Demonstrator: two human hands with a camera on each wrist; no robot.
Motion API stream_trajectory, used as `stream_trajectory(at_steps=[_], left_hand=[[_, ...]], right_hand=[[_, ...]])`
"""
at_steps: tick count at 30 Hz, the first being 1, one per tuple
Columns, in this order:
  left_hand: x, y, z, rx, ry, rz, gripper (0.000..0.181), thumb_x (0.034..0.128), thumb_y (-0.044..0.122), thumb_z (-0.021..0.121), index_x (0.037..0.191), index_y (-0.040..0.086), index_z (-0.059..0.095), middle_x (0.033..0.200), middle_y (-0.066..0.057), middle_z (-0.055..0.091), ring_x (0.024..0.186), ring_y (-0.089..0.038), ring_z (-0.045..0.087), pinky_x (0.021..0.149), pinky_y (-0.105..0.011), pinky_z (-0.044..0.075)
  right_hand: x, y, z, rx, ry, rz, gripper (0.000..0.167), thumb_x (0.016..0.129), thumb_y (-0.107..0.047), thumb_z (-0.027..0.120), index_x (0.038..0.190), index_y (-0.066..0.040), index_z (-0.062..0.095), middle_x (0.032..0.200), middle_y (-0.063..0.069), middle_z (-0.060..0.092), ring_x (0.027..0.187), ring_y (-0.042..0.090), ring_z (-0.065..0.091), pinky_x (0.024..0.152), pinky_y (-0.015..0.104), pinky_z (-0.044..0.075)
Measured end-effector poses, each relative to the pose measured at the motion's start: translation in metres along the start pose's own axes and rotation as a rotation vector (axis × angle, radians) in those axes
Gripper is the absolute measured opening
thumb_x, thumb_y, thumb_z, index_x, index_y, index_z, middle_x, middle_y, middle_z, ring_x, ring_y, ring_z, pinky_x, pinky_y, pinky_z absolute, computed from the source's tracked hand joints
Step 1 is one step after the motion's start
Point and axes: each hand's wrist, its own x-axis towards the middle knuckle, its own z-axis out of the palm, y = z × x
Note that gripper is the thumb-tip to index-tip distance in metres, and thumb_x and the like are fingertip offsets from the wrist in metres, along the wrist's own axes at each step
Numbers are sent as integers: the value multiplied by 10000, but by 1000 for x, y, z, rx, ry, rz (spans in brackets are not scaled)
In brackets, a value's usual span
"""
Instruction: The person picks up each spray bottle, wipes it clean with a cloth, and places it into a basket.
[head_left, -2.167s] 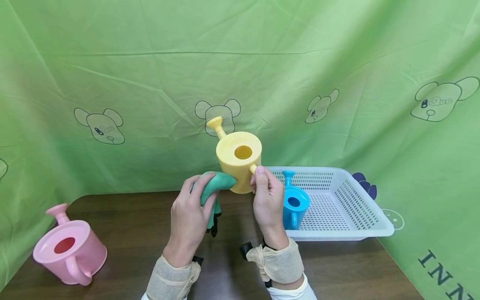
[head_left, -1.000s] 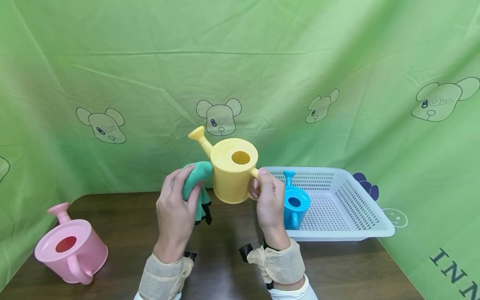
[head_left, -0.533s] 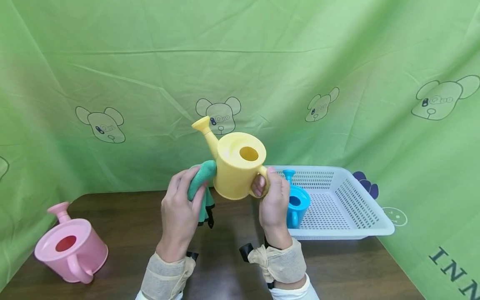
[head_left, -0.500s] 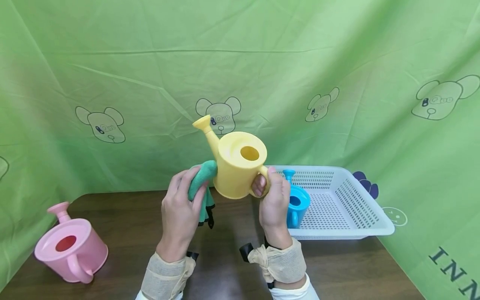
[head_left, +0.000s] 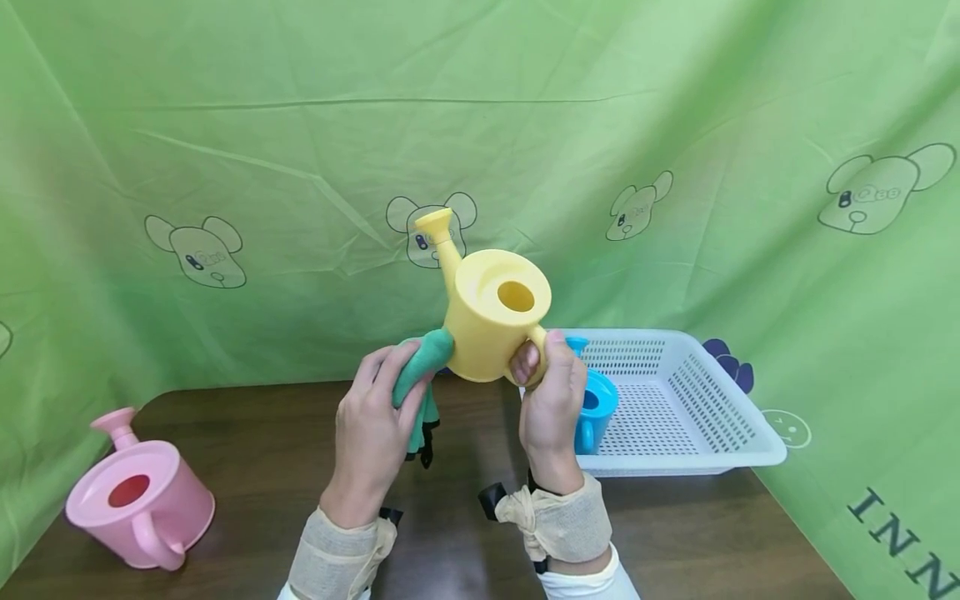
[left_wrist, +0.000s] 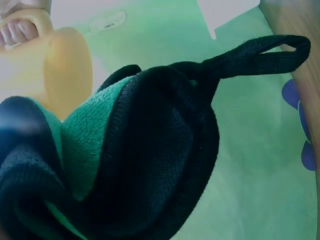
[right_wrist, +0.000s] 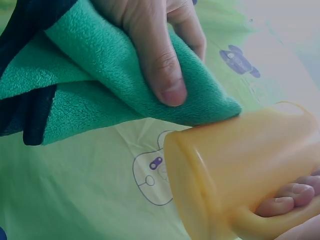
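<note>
Yellow can is partly hidden by right grip.

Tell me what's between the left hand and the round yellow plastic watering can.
A folded, fuzzy green cloth with black edging; the right wrist view shows the left hand holding it against the watering can.
</note>
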Motion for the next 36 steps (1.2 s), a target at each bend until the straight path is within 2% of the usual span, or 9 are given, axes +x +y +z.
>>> stream_trajectory(at_steps=[5,8,16,22,25,32,36], left_hand=[[-1,5,1,-4,-17,17,428,924,197,833,1329,221,696,1221,-102,693,913,-312,756,717,-508,613],[-1,8,2,-6,-21,28,432,924,208,833,1333,229,695,1223,-99,695,917,-311,760,723,-509,615],[-2,10,3,-14,-24,55,465,907,201,847,1345,231,692,1227,-92,693,920,-295,768,738,-501,626],[0,11,0,-9,16,58,457,902,168,851,1330,224,701,1214,-99,701,927,-307,768,728,-509,621],[1,10,-1,-11,40,51,458,899,147,851,1326,218,701,1210,-104,701,930,-312,767,721,-523,619],[3,6,-5,-14,76,14,447,906,125,840,1325,195,698,1202,-121,703,962,-338,758,736,-561,614],[5,4,-8,-20,95,2,448,904,111,838,1325,177,698,1197,-134,705,997,-353,752,774,-578,614]], right_hand=[[1,1,0,-36,-9,-35,525,1118,-210,357,681,81,376,641,-27,413,604,158,365,582,262,329],[1,2,0,-73,-7,-42,526,1112,-198,362,702,131,367,637,-21,414,607,159,375,584,261,338],[-2,4,0,-196,-32,-47,481,1099,-193,390,736,118,447,671,-30,453,639,141,423,616,239,384],[-2,6,-1,-242,-73,-57,454,1100,-167,391,736,95,461,675,12,439,639,154,420,610,243,370],[-1,6,-1,-233,-80,-39,463,1100,-169,389,723,90,454,658,22,428,625,158,411,597,250,360],[1,4,0,-94,-57,70,500,1099,-199,372,696,97,368,617,-28,388,584,147,349,554,254,307],[1,3,-1,-65,-60,84,494,1096,-200,359,658,28,357,604,-35,360,566,144,311,542,260,269]])
